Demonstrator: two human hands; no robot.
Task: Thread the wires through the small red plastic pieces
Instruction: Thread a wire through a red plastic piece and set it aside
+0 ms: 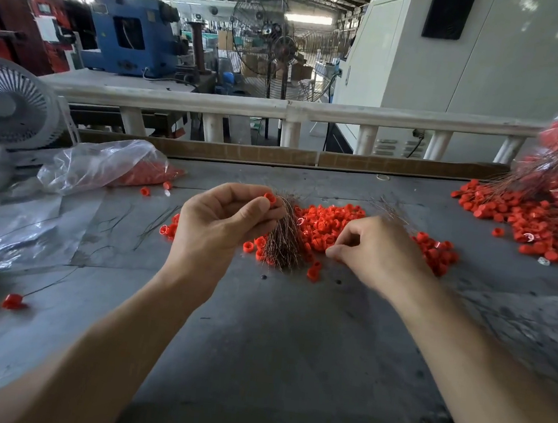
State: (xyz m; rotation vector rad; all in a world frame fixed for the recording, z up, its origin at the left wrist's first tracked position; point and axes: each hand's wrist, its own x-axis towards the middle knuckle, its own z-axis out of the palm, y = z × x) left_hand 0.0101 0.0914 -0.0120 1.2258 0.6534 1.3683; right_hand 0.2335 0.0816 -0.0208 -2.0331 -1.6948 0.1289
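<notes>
My left hand (221,219) pinches a small red plastic piece (269,197) between thumb and forefinger and also grips a bundle of thin wires (283,242) that hangs down to the table. A heap of loose red pieces (327,225) lies on the grey table (292,333) just behind both hands. My right hand (375,252) is curled over the heap's right part, its thumb and fingertips pinched together low at the pile; what they hold is too small to tell. A second tuft of wires (391,209) sticks up behind that hand.
A big pile of red pieces with wires in them (531,217) lies at the far right under a clear bag. Another clear bag of red pieces (110,166) lies at the left beside a white fan (10,103). One threaded piece (13,301) and loose wires (156,222) lie left.
</notes>
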